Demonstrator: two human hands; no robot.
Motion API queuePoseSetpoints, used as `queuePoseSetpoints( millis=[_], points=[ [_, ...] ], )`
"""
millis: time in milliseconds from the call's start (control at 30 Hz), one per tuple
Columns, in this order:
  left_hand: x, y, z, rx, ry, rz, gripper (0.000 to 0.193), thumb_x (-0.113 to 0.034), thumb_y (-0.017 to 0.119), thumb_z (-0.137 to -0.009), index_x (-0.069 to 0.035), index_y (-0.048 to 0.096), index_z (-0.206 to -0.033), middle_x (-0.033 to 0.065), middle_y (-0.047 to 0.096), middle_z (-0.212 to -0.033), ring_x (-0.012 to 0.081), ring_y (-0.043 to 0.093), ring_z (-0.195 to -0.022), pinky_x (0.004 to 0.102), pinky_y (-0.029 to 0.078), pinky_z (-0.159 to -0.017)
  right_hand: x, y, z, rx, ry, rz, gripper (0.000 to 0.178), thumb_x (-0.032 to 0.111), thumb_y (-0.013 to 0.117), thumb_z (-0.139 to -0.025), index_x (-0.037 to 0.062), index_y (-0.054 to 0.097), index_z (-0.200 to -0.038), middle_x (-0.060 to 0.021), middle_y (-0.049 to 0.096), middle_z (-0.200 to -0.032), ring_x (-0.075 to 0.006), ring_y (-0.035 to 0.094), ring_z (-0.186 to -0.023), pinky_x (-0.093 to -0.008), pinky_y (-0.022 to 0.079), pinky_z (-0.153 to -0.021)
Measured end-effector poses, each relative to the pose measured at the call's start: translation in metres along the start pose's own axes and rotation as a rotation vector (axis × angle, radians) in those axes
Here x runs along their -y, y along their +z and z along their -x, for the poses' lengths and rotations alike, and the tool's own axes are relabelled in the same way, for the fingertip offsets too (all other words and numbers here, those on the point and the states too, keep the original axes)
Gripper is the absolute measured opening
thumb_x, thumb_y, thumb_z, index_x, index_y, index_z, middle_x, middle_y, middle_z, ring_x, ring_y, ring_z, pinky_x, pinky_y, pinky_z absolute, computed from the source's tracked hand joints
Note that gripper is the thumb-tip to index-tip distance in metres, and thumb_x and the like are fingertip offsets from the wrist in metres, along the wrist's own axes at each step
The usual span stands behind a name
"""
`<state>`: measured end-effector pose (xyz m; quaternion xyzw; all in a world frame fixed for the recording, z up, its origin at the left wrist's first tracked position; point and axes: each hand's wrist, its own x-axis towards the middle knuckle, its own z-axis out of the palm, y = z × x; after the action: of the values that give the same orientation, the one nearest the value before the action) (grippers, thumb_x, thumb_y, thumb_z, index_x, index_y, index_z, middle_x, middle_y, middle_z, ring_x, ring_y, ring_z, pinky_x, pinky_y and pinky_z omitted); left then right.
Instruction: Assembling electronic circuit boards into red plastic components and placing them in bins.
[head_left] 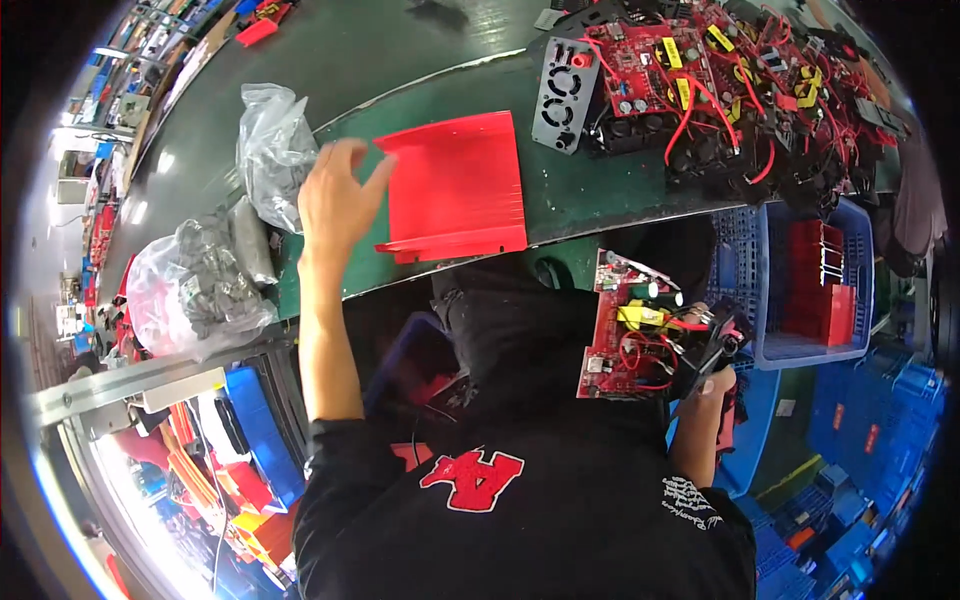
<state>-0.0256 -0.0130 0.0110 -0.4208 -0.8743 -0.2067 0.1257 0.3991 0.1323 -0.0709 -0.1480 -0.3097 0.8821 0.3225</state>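
Note:
My left hand [338, 195] is raised beside the left edge of a red U-shaped metal cover [455, 185] on the green workbench. Its thumb and fingers are apart, with nothing between them; whether the thumb touches the cover I cannot tell. Low on the right, in front of my body, my right hand [716, 381] grips a red circuit board assembly [617, 350] by its black end part. Yellow-wrapped components, capacitors and red wires stand out on that board. Most of the right hand's fingers are hidden behind the assembly.
Several similar board assemblies [660, 70] are piled at the bench's right, beside a grey vented end plate [566, 97]. Clear plastic bags [200, 285] with dark parts lie on the left. A blue crate [812, 355] holding red covers [825, 280] stands at the right below the bench.

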Motion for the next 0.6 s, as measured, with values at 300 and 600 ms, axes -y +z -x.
queuePoseSetpoints(
  millis=[300,600],
  points=[
    [-0.014,0.052,-0.060,0.370,0.438,-0.004,0.036,-0.032,0.073,-0.080,-0.004,0.065,-0.101,0.0127,0.067,-0.098,0.0369,0.063,-0.084,0.0454,0.050,-0.074,0.003,-0.021,-0.002,-0.086,0.105,-0.015,0.093,0.013,0.082,-0.042,-0.0045,0.043,-0.124,-0.0124,0.058,-0.111,-0.0252,0.059,-0.099,-0.0341,0.048,-0.087],
    [-0.022,0.012,-0.001,0.312,-0.533,-0.110,0.039,-0.016,0.051,-0.081,0.016,0.049,-0.104,0.0376,0.063,-0.089,0.0483,0.063,-0.091,0.0514,0.049,-0.083,0.007,-0.048,0.002,-0.121,0.179,0.049,0.104,0.015,0.085,-0.043,-0.0037,0.041,-0.135,-0.0109,0.053,-0.127,-0.0265,0.049,-0.122,-0.0371,0.035,-0.107]
  ],
)
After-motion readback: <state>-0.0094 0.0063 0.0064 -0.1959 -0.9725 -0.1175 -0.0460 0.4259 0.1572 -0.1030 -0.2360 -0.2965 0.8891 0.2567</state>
